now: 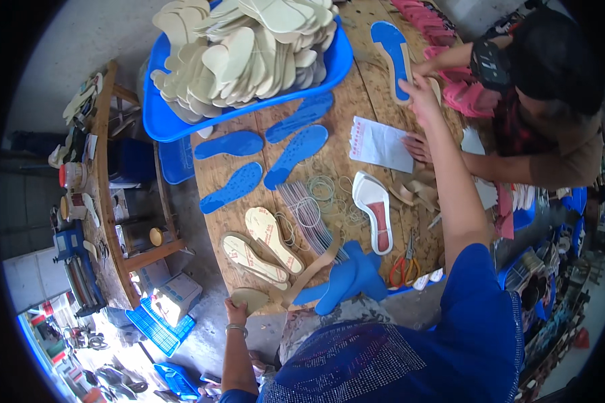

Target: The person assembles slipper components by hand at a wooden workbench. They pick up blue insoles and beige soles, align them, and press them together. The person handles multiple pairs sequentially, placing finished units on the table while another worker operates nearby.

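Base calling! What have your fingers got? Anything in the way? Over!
Left fingers gripping beige piece. Right fingers holding blue-and-tan insole. Co-worker's hand close by that insole; can't tell if touching.

So it's a head-worn fisheye, the left one of a pair, looking steeply down past the wearer's own blue shirt (356, 356) at the wooden worktop (356, 94). It's pretty close, with the shirt along the bottom edge, but wide enough to catch the left hand (237, 310), the right hand (423, 101) and a co-worker (568, 134) off to the right. Picture's upright, edges bow and the corners go black.
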